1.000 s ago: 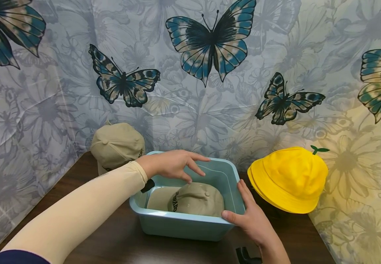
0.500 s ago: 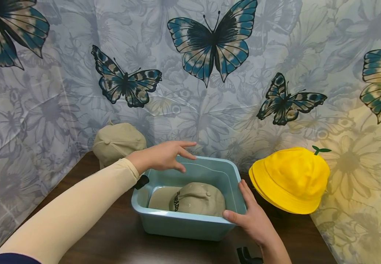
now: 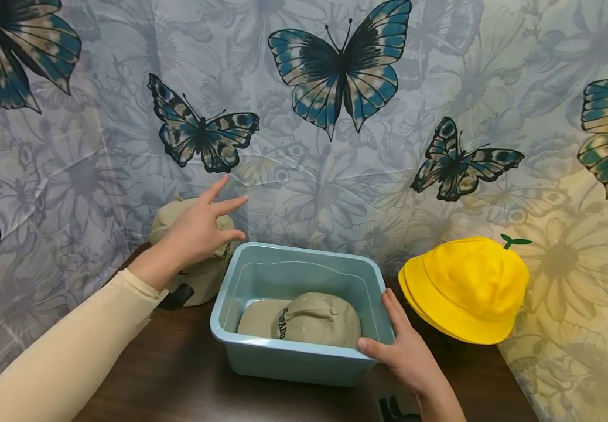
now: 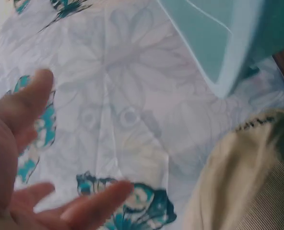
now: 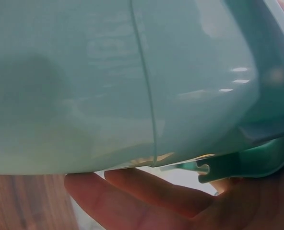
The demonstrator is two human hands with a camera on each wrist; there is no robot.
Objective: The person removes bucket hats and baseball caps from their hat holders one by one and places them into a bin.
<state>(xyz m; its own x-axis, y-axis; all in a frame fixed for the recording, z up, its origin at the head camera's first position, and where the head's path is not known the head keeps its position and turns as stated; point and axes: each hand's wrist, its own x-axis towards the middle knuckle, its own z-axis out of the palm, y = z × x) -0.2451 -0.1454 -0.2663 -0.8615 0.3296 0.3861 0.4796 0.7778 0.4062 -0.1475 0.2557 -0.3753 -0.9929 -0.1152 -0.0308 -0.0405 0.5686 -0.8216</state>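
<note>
A light blue bin [image 3: 293,363] stands on the dark table with a beige cap [image 3: 320,319] inside, its brim toward the left. My right hand [image 3: 406,351] grips the bin's right front corner, thumb at the rim and fingers along the outer side; the right wrist view shows those fingers [image 5: 132,201] against the bin wall [image 5: 84,96]. Fingers spread, my left hand [image 3: 190,231] is raised in front of a second beige cap [image 3: 206,281] left of the bin, partly covering it. The left wrist view has this cap [image 4: 247,167] beside the empty left hand [image 4: 17,158].
A yellow hat [image 3: 464,287] with a green sprout on top sits right of the bin, near the back. Behind everything hangs a butterfly-print cloth [image 3: 325,193]. Dark wooden table [image 3: 177,363] shows in front and to the left.
My left hand has moved left from over the bin to the second cap, its fingers now spread and pointing upward. The right hand, the bin and the cap inside have stayed in place.
</note>
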